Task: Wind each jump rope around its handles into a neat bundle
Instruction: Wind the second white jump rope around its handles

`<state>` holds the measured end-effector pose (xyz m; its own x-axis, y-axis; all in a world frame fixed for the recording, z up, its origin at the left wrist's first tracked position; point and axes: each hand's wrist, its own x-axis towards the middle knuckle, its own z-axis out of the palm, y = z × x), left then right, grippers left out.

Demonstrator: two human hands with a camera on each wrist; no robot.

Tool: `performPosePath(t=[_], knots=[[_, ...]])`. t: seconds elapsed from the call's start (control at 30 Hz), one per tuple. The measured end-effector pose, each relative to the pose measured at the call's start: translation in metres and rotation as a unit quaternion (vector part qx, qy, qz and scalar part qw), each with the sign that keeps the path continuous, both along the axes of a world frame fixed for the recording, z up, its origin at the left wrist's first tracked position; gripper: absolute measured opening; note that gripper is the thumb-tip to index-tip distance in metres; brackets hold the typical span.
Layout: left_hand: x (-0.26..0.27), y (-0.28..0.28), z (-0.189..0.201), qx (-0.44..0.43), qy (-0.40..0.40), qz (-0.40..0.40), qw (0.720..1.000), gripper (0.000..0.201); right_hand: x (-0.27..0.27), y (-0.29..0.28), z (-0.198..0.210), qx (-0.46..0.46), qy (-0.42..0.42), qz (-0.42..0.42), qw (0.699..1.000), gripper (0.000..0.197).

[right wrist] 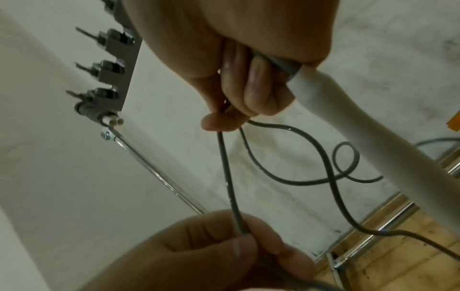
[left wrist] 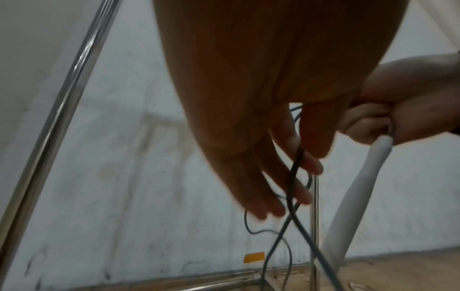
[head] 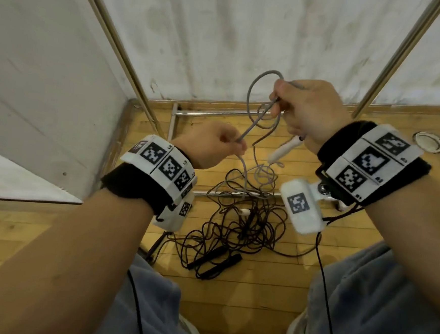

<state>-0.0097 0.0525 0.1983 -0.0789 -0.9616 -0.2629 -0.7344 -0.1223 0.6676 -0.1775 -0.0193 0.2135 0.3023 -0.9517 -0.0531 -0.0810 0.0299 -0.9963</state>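
Observation:
A grey jump rope with a white handle is held up in front of me. My right hand grips the white handle near its top and also holds loops of the grey cord. Lower and to the left, my left hand pinches the grey cord between thumb and fingers. In the left wrist view the cord runs across my left hand's fingers. A taut stretch of cord joins both hands. The rest trails down to a tangle on the floor.
Dark jump ropes lie tangled on the wooden floor, their black handles near my knees. A second white handle lies in the tangle. Metal frame poles and white sheeting stand behind. A round floor fitting sits at right.

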Motion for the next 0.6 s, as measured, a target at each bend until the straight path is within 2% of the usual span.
performPosePath(t=[0.1, 0.13, 0.17, 0.2, 0.23, 0.3, 0.4, 0.47, 0.53, 0.6], knots=[[-0.003, -0.002, 0.006, -0.058, 0.106, 0.087, 0.989, 0.015, -0.006, -0.004, 0.001, 0.048, -0.005, 0.031, 0.998, 0.020], [-0.003, -0.004, 0.010, -0.077, 0.142, 0.103, 0.982, 0.016, -0.005, -0.003, -0.002, 0.057, 0.040, 0.062, 0.996, 0.015], [-0.004, -0.005, 0.015, -0.094, 0.170, 0.112, 0.975, 0.017, -0.004, 0.000, -0.004, 0.055, 0.120, 0.100, 0.986, 0.007], [-0.005, -0.006, 0.019, -0.108, 0.192, 0.117, 0.968, 0.018, -0.002, 0.005, -0.007, 0.041, 0.211, 0.133, 0.967, 0.006], [-0.005, -0.008, 0.023, -0.118, 0.211, 0.123, 0.963, 0.018, -0.001, 0.009, -0.013, 0.020, 0.283, 0.155, 0.946, 0.016], [-0.008, -0.010, 0.028, -0.133, 0.242, 0.131, 0.952, 0.019, 0.002, 0.014, -0.019, -0.028, 0.327, 0.164, 0.930, 0.023], [-0.014, -0.013, 0.032, -0.161, 0.281, 0.156, 0.933, 0.017, 0.001, 0.015, -0.018, -0.062, 0.326, 0.141, 0.933, 0.029], [-0.015, -0.014, 0.031, -0.167, 0.286, 0.187, 0.925, 0.012, 0.001, 0.015, -0.011, -0.057, 0.296, 0.114, 0.946, 0.029], [-0.014, -0.012, 0.027, -0.133, 0.248, 0.175, 0.943, 0.009, 0.001, 0.013, -0.002, -0.041, 0.251, 0.087, 0.963, 0.033], [-0.014, -0.010, 0.022, -0.069, 0.162, 0.089, 0.980, 0.011, 0.000, 0.013, 0.007, 0.005, 0.165, 0.075, 0.983, 0.034]])
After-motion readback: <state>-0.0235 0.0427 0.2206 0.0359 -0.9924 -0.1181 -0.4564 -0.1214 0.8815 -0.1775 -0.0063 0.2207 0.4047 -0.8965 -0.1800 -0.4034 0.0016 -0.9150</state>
